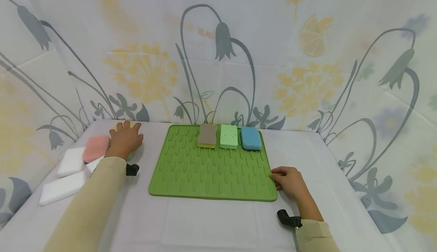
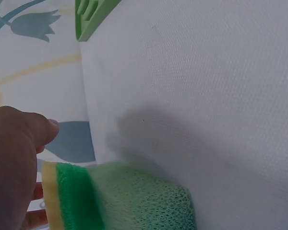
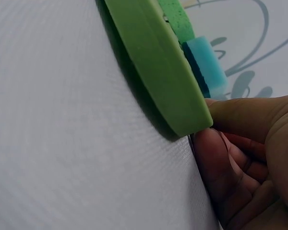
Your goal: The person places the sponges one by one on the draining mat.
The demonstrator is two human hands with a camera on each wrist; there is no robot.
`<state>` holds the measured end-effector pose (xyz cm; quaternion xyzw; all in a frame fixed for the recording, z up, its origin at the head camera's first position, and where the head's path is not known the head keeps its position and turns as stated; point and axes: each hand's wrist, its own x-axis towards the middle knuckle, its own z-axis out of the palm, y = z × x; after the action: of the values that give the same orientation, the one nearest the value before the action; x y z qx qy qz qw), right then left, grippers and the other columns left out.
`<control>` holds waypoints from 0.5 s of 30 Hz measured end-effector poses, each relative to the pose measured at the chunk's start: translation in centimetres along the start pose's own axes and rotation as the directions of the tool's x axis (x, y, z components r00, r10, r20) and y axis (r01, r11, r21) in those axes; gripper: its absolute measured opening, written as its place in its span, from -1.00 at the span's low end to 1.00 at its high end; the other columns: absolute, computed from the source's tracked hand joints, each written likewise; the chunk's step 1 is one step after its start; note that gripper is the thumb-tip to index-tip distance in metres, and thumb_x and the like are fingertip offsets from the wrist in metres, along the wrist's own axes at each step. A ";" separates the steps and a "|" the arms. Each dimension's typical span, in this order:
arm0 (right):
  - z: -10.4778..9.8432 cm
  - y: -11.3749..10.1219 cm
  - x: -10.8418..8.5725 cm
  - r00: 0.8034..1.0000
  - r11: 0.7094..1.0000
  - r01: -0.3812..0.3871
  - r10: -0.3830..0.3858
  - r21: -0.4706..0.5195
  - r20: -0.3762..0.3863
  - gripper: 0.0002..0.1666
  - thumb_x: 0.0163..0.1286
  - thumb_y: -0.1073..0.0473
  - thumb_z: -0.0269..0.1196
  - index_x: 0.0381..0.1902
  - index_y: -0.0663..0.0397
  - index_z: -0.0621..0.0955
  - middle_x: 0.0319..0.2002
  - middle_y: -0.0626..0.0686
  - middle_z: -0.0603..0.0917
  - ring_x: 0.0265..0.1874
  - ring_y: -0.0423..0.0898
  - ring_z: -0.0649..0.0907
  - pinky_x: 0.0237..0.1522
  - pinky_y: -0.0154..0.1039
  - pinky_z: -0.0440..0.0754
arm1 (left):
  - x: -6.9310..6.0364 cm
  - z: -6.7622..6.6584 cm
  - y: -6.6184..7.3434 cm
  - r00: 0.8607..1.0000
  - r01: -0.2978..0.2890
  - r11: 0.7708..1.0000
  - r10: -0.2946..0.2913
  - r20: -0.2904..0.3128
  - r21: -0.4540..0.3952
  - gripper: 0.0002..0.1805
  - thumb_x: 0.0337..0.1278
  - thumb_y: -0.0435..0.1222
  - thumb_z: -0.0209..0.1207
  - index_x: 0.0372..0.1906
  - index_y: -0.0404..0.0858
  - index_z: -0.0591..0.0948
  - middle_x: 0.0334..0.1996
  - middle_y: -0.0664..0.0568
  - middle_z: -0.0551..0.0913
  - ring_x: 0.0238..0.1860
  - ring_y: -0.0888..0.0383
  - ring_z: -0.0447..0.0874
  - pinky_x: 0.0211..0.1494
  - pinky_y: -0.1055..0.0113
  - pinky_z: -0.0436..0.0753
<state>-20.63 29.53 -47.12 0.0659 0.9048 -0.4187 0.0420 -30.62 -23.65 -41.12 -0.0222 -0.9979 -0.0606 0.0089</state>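
My left hand (image 1: 124,140) is at the far left of the table, fingers spread over a yellow sponge with a green scouring layer (image 2: 74,199). In the left wrist view the thumb stands apart from it, and some fingers are behind it. Beside it lies a light green porous sponge (image 2: 149,201). My right hand (image 1: 290,181) pinches the right edge of a green ribbed mat (image 1: 211,172), thumb low and a finger on top. Along the mat's far edge sit a brown-topped yellow sponge (image 1: 207,135), a speckled pale green sponge (image 1: 228,136) and a blue sponge (image 1: 250,138).
Left of my left arm lie a pink sponge (image 1: 95,149) and white blocks (image 1: 63,187), one partly covered by the sleeve. A flowered cloth backdrop (image 1: 218,85) rises behind the white-covered table (image 1: 205,225).
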 end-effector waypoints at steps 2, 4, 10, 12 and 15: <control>0.0 0.1 0.0 1.000 1.000 0.003 -0.003 0.000 -0.002 -0.63 0.30 0.14 0.28 -0.04 0.29 0.66 -0.37 0.08 0.73 -0.56 -0.15 0.64 -0.46 -0.27 0.65 | 0.1 -0.1 0.0 1.000 0.004 1.000 -0.004 0.011 -0.001 -0.44 0.41 -0.15 -0.17 0.40 -0.31 0.22 0.28 -0.54 0.12 0.29 -0.54 0.01 0.13 -0.51 0.15; 0.0 0.1 0.0 1.000 1.000 -0.002 0.002 0.007 -0.005 -0.64 0.30 0.14 0.29 -0.04 0.28 0.66 -0.37 0.06 0.73 -0.56 -0.15 0.64 -0.46 -0.27 0.65 | 0.1 -0.1 0.0 1.000 0.016 1.000 -0.016 0.024 0.002 -0.45 0.44 -0.15 -0.19 0.41 -0.30 0.22 0.27 -0.53 0.12 0.28 -0.54 0.01 0.13 -0.51 0.16; 0.0 0.2 0.1 1.000 1.000 -0.008 0.008 0.007 0.001 -0.64 0.31 0.14 0.28 -0.03 0.28 0.65 -0.34 0.08 0.73 -0.54 -0.15 0.64 -0.45 -0.27 0.65 | 0.1 -0.4 -0.1 0.996 0.061 0.998 -0.061 0.066 0.001 -0.48 0.47 -0.17 -0.26 0.41 -0.30 0.22 0.21 -0.51 0.15 0.20 -0.54 0.06 0.05 -0.51 0.25; 0.0 0.1 0.0 1.000 1.000 -0.010 0.010 0.004 -0.001 -0.64 0.31 0.14 0.28 -0.03 0.28 0.65 -0.34 0.08 0.73 -0.54 -0.15 0.64 -0.45 -0.27 0.65 | 0.0 -0.4 -0.2 0.995 0.068 0.998 -0.067 0.074 -0.012 -0.49 0.47 -0.18 -0.29 0.39 -0.32 0.24 0.20 -0.51 0.15 0.19 -0.55 0.08 0.03 -0.50 0.28; 0.0 0.0 0.0 1.000 1.000 -0.012 0.012 0.002 -0.002 -0.64 0.32 0.14 0.28 -0.03 0.28 0.65 -0.34 0.08 0.73 -0.54 -0.15 0.63 -0.45 -0.27 0.64 | -0.1 -0.3 -0.4 0.995 0.060 0.998 -0.058 0.081 -0.024 -0.50 0.45 -0.22 -0.33 0.36 -0.33 0.27 0.20 -0.54 0.16 0.18 -0.57 0.11 0.04 -0.49 0.29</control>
<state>-20.60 29.54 -47.14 0.0717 0.9040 -0.4193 0.0435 -30.52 -24.09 -40.83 0.0046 -0.9968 -0.0728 -0.0334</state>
